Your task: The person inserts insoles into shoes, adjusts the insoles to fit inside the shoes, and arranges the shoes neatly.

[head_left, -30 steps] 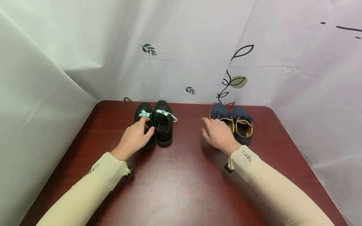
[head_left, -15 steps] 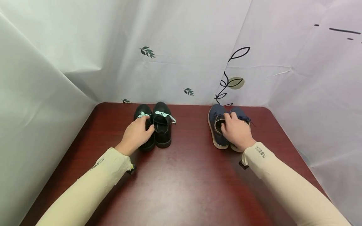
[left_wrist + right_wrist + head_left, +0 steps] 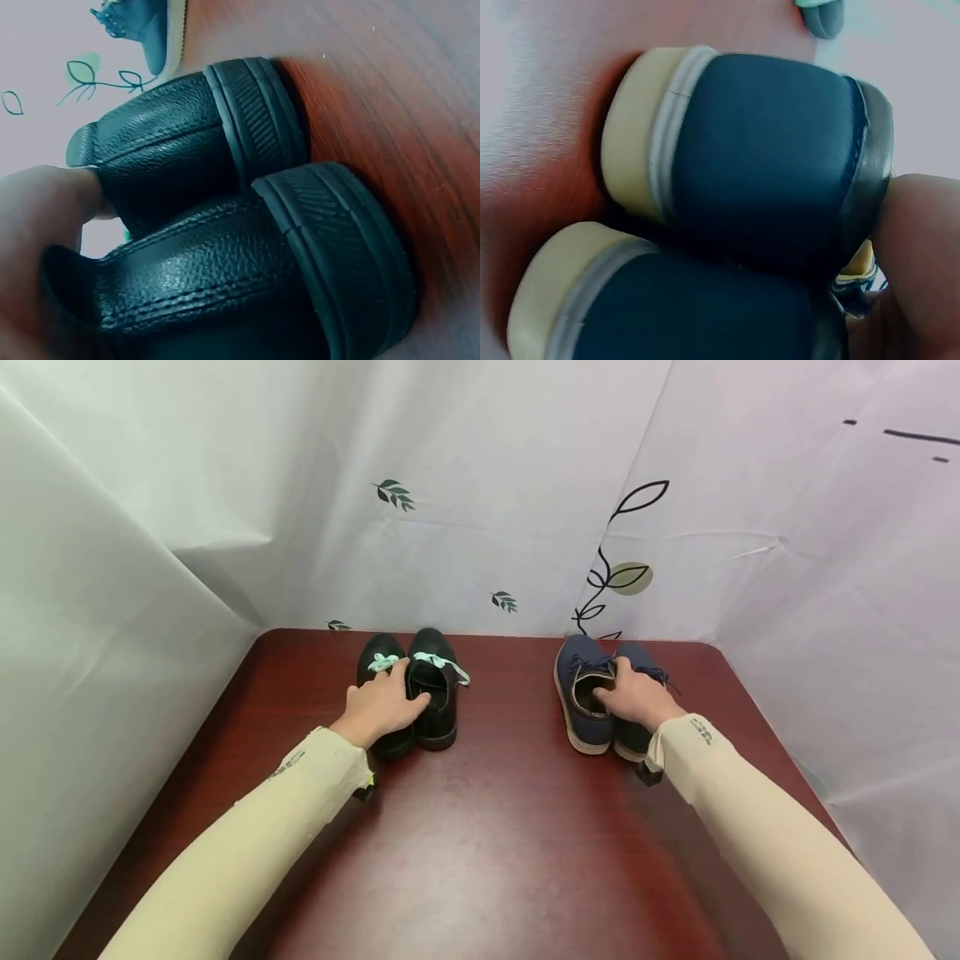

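Two black leather shoes with mint laces stand side by side at the table's back left, the left one (image 3: pixel 377 652) against the right one (image 3: pixel 435 725). My left hand (image 3: pixel 377 706) reaches over them, its thumb in the right shoe's opening and its fingers over the left shoe, pinching their adjoining sides. At the back right stand two navy shoes with tan soles, the left one (image 3: pixel 589 728) beside the right one (image 3: pixel 633 654). My right hand (image 3: pixel 639 698) grips their adjoining sides, thumb in the left shoe's opening. The right fingertips are hidden. Both heels (image 3: pixel 761 142) show in the right wrist view.
All the shoes rest on a glossy reddish-brown table (image 3: pixel 480 843) with rounded back corners. White sheeting (image 3: pixel 480 510) printed with leaves rises right behind the table and along both sides. A stretch of table separates the two pairs.
My right hand has moved right from beside the navy shoes, over them, and taken hold. My left hand has shifted slightly right, its thumb now at the right black shoe's opening.
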### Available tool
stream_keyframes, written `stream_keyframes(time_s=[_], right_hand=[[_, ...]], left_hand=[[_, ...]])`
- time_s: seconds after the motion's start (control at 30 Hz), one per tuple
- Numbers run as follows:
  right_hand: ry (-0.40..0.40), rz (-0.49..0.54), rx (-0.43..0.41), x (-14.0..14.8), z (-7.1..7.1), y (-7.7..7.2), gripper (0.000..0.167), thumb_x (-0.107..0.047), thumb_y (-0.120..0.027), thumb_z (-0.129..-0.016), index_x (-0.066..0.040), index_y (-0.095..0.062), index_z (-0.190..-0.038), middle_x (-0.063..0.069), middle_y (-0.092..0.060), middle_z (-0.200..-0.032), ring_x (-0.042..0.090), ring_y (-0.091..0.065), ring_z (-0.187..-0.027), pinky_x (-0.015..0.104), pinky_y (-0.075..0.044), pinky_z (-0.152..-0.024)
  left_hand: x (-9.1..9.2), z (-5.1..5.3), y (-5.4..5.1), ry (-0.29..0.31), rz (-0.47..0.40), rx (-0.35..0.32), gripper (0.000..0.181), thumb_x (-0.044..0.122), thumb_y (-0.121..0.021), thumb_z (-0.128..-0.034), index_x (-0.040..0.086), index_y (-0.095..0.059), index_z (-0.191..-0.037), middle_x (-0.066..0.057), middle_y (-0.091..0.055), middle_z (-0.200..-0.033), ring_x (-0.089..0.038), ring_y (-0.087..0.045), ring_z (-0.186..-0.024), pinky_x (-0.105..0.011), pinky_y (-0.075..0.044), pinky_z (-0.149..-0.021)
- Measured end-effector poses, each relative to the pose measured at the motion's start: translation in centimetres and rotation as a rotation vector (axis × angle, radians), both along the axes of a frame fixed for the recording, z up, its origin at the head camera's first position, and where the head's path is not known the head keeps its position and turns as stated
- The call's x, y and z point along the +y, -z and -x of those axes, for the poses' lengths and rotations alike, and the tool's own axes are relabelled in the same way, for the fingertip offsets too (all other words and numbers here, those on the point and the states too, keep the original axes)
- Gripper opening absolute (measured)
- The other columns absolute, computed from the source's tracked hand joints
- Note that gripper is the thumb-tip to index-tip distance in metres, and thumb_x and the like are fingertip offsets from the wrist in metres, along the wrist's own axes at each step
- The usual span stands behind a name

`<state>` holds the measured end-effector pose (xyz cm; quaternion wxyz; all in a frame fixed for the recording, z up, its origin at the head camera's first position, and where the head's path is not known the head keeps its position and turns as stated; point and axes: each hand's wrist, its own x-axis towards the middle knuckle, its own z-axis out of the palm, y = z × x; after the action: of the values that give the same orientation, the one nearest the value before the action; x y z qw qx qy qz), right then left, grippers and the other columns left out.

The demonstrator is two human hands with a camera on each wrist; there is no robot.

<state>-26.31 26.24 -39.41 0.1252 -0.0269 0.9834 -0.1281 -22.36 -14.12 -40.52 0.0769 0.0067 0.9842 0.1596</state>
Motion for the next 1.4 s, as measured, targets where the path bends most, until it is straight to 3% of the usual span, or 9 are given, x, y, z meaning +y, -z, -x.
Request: stream_keyframes(time_s=[0.13, 0.3, 0.47, 0.73, 0.87, 1.13, 1.4], right_hand=[[0.004, -0.025, 0.012, -0.1, 0.6, -0.2, 0.075, -0.04, -0.052, -0.099, 0.005, -0.02, -0.15, 0.036, -0.056, -0.129, 0.05, -0.062, -0.107, 0.061, -0.049, -0.087], [-0.003, -0.038, 0.001, 0.2, 1.1, -0.2, 0.065, -0.025, -0.051, -0.097, 0.008, -0.023, -0.145, 0.032, -0.062, -0.109, 0.044, -0.065, -0.086, 0.052, -0.05, -0.072], [0.005, -0.002, -0.012, 0.3, 1.4, 0.1, 0.063, -0.015, -0.048, -0.094, 0.008, -0.02, -0.145, 0.023, -0.063, -0.089, 0.034, -0.061, -0.067, 0.043, -0.044, -0.061], [-0.008, 0.112, -0.029, 1.1, 1.3, 1.0, 0.068, -0.016, -0.038, -0.099, 0.004, -0.005, -0.155, 0.007, -0.047, -0.062, 0.021, -0.042, -0.047, 0.036, -0.034, -0.05], [0.011, 0.14, -0.028, 1.3, 1.2, 1.2, 0.068, -0.018, -0.037, -0.1, 0.002, -0.002, -0.156, 0.005, -0.045, -0.061, 0.021, -0.042, -0.047, 0.036, -0.034, -0.05], [0.016, 0.14, -0.028, 1.1, 0.7, 1.4, 0.066, -0.018, -0.037, -0.101, 0.004, -0.006, -0.154, 0.012, -0.055, -0.072, 0.029, -0.056, -0.064, 0.041, -0.04, -0.063], [0.025, 0.137, -0.009, 0.9, 0.9, 2.1, 0.065, -0.018, -0.037, -0.1, 0.002, -0.007, -0.155, 0.012, -0.056, -0.073, 0.029, -0.056, -0.063, 0.041, -0.04, -0.062]], left_hand=[[0.3, 0.9, 0.1, -0.026, -0.02, -0.033, 0.081, 0.054, -0.047, -0.0959, 0.019, -0.016, -0.161, -0.025, -0.034, -0.156, -0.045, -0.051, -0.127, -0.069, -0.029, -0.102], [0.7, 1.5, 0.4, -0.027, -0.008, -0.03, 0.072, 0.046, -0.043, -0.0985, 0.022, -0.017, -0.161, -0.021, -0.037, -0.156, -0.043, -0.05, -0.128, -0.071, -0.027, -0.103], [0.9, 1.6, 0.8, -0.035, -0.002, -0.007, 0.068, 0.034, -0.038, -0.0984, 0.023, -0.016, -0.162, -0.019, -0.042, -0.152, -0.041, -0.055, -0.119, -0.069, -0.029, -0.1], [1.1, 1.3, 1.3, -0.03, 0.022, 0.025, 0.065, 0.031, -0.034, -0.1012, 0.022, -0.014, -0.162, -0.018, -0.046, -0.15, -0.04, -0.054, -0.118, -0.066, -0.032, -0.097], [1.2, 1.4, 1.4, -0.028, 0.024, 0.038, 0.064, 0.031, -0.034, -0.1015, 0.022, -0.014, -0.162, -0.017, -0.048, -0.148, -0.039, -0.054, -0.118, -0.064, -0.033, -0.095], [1.2, 1.0, 1.4, -0.029, 0.014, 0.022, 0.064, 0.029, -0.034, -0.1017, 0.021, -0.015, -0.162, -0.018, -0.045, -0.151, -0.039, -0.05, -0.127, -0.066, -0.03, -0.099], [0.9, 0.8, 1.8, -0.029, 0.017, 0.041, 0.063, 0.03, -0.034, -0.1022, 0.021, -0.016, -0.162, -0.017, -0.046, -0.15, -0.039, -0.051, -0.126, -0.065, -0.031, -0.099]])
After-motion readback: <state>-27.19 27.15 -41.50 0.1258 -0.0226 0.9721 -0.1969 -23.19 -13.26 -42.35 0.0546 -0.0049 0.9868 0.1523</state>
